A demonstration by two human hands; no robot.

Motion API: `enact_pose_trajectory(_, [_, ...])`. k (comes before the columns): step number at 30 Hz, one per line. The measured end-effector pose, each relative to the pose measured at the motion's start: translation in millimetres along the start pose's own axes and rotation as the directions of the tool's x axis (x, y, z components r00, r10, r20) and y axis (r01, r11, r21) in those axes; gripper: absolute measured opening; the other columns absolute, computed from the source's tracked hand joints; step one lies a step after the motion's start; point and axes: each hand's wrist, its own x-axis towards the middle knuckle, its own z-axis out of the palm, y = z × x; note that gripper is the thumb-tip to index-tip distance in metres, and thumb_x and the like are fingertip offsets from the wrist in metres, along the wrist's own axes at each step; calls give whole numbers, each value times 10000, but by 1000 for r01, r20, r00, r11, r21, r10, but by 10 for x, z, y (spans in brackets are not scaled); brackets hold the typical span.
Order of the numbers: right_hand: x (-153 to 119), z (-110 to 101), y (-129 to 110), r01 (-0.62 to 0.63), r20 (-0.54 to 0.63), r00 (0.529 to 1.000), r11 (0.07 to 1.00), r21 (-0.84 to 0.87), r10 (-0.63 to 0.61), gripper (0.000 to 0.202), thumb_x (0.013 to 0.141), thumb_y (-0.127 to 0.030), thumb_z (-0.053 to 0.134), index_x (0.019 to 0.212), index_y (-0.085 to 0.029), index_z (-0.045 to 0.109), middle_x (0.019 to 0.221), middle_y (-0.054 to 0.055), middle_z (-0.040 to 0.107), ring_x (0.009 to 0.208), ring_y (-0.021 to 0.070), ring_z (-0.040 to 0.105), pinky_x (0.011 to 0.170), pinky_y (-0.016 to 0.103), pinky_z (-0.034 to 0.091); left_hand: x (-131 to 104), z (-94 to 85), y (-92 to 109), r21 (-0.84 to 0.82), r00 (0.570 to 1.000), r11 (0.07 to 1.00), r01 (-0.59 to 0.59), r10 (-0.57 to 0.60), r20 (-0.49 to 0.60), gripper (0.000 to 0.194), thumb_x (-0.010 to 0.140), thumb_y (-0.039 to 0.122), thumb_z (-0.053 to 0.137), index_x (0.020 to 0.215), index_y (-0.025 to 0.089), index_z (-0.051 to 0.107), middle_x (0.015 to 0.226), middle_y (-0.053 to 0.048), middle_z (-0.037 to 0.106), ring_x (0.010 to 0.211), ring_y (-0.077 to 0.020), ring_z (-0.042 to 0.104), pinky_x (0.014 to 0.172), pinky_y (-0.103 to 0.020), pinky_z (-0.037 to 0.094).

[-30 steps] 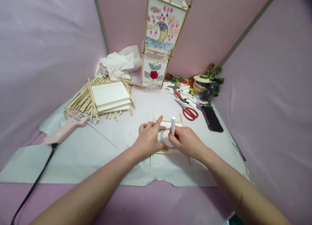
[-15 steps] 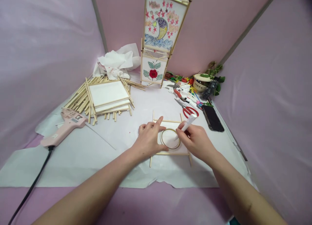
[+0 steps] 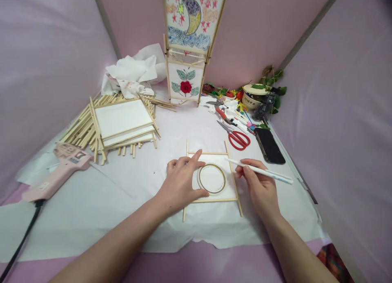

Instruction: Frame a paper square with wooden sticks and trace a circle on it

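Observation:
My left hand point(image 3: 180, 181) presses on a round ring point(image 3: 224, 180), thumb and fingers spread around its left side. The ring, gold-edged, lies on white paper inside a frame of thin wooden sticks point(image 3: 214, 200). Along the inside of the ring runs a faint drawn line. My right hand point(image 3: 260, 183) grips a white pen point(image 3: 269, 173) between thumb and fingers, just right of the frame. The pen's tip points left, over the frame's upper right part.
A pink glue gun point(image 3: 58, 172) lies at left, before stacked paper frames point(image 3: 122, 117) on wooden sticks point(image 3: 79, 119). A tall decorated lantern point(image 3: 185, 81) stands behind. At right are red-handled scissors point(image 3: 239, 140), a phone point(image 3: 269, 146) and a bowl point(image 3: 252, 99).
My right hand has drawn back to the right from the ring, and the pen has tilted from steep to nearly flat. My left hand stays at the ring. The view has shifted.

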Motion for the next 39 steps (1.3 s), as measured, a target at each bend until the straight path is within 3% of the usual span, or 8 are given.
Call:
enact_pose_trajectory(3, [17,-45,23,67,36,997,992,-109,-64,223,952,-311,490,1130,-237,602,930,40,686,866,181,645,851,355,509,3,3,-4,5,1000,1000,-10,10,0,1066,678,414,800,1484,324,109,1328,-3,588,1247,-292,394,1024,-467,200])
enact_pose_trajectory(8, [-6,-53,84,156,226,971,925,-346,-79,234,936,-281,525,1141,-248,631,1130,67,666,1040,211,620,916,363,488,8,-2,7,26,1000,1000,-16,15,17,1051,688,386,790,1480,321,103,1340,-4,576,1239,-291,392,1025,-462,187])
enact_pose_trajectory(13, [-3,-32,138,256,315,939,886,-387,-134,287,917,-266,558,1201,-262,598,1167,81,643,1095,231,596,932,391,489,5,-10,7,38,999,999,-29,28,30,1044,693,378,777,1484,322,97,1351,-16,563,1239,-296,393,1024,-463,190])
enact_pose_trajectory(21, [12,-84,155,389,500,855,810,-439,-140,633,767,-428,746,1322,-299,470,1361,85,553,1276,312,464,1027,520,413,16,-10,11,51,999,998,-22,21,27,1062,691,392,775,1494,334,83,1324,-20,579,1241,-309,408,1024,-472,211])
enact_pose_trajectory(39, [43,-61,82,316,468,881,832,-457,-77,630,751,-405,769,1304,-307,484,1250,92,555,1206,293,503,989,486,442,12,-5,39,79,999,996,-30,28,26,1045,691,367,770,1486,337,93,1331,-8,569,1249,-293,394,1031,-454,214])
